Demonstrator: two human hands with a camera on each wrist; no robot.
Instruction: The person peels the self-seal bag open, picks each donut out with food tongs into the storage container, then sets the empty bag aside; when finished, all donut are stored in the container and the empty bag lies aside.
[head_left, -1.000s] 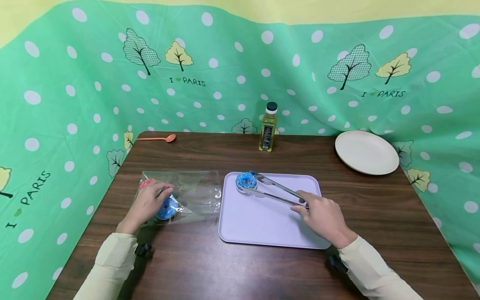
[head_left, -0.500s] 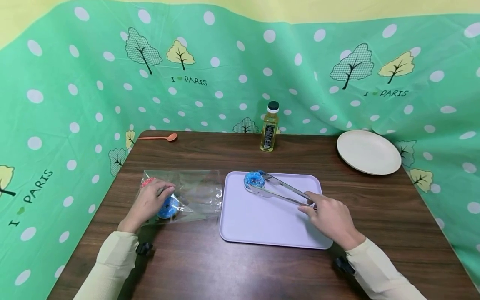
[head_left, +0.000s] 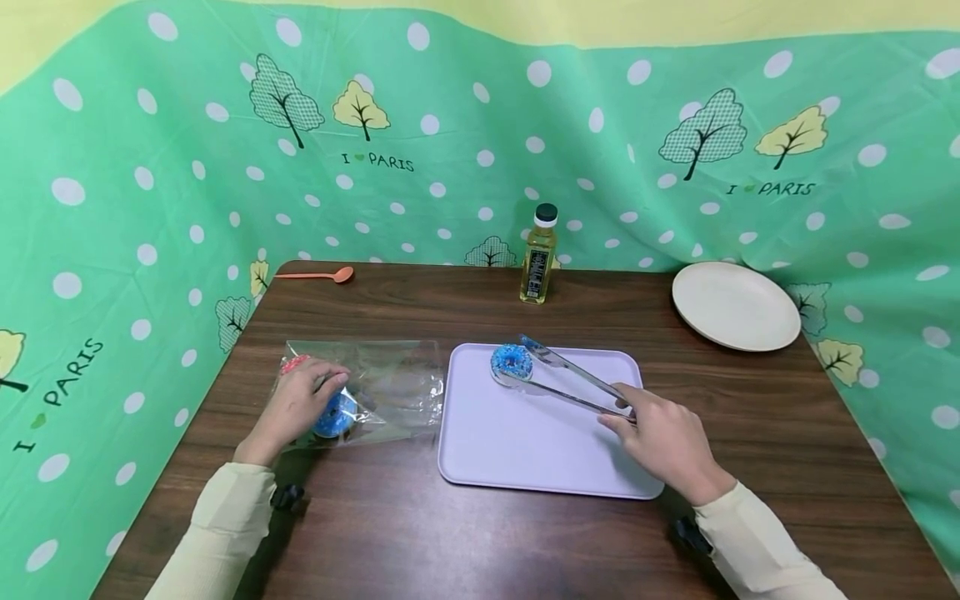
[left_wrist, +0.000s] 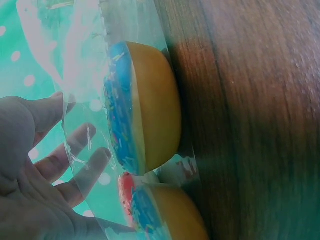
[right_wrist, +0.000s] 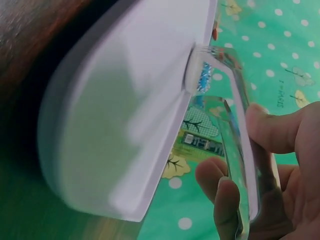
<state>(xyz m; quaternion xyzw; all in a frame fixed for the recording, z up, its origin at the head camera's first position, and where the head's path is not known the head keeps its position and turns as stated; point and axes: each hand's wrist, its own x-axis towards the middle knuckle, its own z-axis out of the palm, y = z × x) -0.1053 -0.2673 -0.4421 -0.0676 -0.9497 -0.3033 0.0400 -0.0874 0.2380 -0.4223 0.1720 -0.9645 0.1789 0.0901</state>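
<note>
A blue-iced toy donut [head_left: 501, 361] lies on the lilac tray [head_left: 525, 454], near its far left corner; the metal tongs [right_wrist: 256, 170] reach over it with their arms apart, one tip at its near side and the other by its right side, though whether they touch it I cannot tell; the right hand [head_left: 667, 437] pinches the tongs between thumb and fingers; left of the tray, a clear plastic bag [head_left: 401, 383] holds two more blue donuts [left_wrist: 157, 105] and a red one [left_wrist: 126, 197]; the left hand [head_left: 296, 404] is at the bag, its grip spread, some fingertips seen through the film; farther back on the wooden table [head_left: 390, 533] are an orange spoon [head_left: 342, 274], an upright bottle [head_left: 537, 258] of yellow liquid and a white plate [head_left: 737, 306]
</note>
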